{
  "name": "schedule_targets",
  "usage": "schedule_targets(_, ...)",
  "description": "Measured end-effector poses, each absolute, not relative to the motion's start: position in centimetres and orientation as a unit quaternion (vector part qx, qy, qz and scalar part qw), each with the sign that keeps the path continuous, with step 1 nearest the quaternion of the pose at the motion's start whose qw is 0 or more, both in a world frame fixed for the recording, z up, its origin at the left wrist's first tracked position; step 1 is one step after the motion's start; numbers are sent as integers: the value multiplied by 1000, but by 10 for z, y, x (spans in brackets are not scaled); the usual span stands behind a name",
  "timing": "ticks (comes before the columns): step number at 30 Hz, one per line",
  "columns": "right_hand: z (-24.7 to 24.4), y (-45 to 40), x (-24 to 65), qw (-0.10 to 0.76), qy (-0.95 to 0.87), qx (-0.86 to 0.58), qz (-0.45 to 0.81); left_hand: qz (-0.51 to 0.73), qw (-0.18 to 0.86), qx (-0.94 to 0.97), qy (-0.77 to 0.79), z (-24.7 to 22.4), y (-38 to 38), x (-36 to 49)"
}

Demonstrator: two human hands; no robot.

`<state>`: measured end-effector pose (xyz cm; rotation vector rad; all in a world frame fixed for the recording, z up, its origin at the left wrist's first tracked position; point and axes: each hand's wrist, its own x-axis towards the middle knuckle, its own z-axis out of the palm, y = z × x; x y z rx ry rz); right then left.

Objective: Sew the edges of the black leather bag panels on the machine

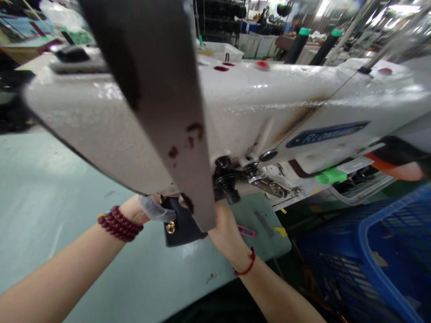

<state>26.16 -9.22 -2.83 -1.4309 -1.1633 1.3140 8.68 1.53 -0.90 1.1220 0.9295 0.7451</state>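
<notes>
A small dark leather bag piece (183, 229) with a gold-coloured clasp (170, 227) lies under the head of a white sewing machine (84, 116). My left hand (143, 211) grips its left side; a whitish translucent covering shows over the fingers, whose tips are hidden under the machine head. On the other side my right hand (224, 231) is closed at the piece's right end, most of its fingers behind a grey metal bar (182, 134). That blurred bar crosses the view close to me and hides the needle area.
A pink tool (246, 230), a thin grey strip (264, 223) and yellow scraps (280, 232) lie on the pale green table (111, 278) right of my hands. A blue plastic basket (367, 237) stands at the right. Dark thread cones (298, 46) rise behind the machine.
</notes>
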Motion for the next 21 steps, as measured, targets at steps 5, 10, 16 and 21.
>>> schedule_targets(5, -38, -104, 258, 413, -378, -547, 622, 365, 717, 369, 464, -30, -32, 72)
schedule_targets(10, -44, -120, 254, 434, -348, -505, 660, 509, 728, 245, 389, -66, -117, 90)
schedule_targets(16, -41, -126, 252, 453, -352, -517, 635, 491, 678, 214, 504, -56, -125, 125)
schedule_targets(21, -40, -132, 256, 452, -372, -511, 630, 437, 659, 305, 530, -53, -116, 115)
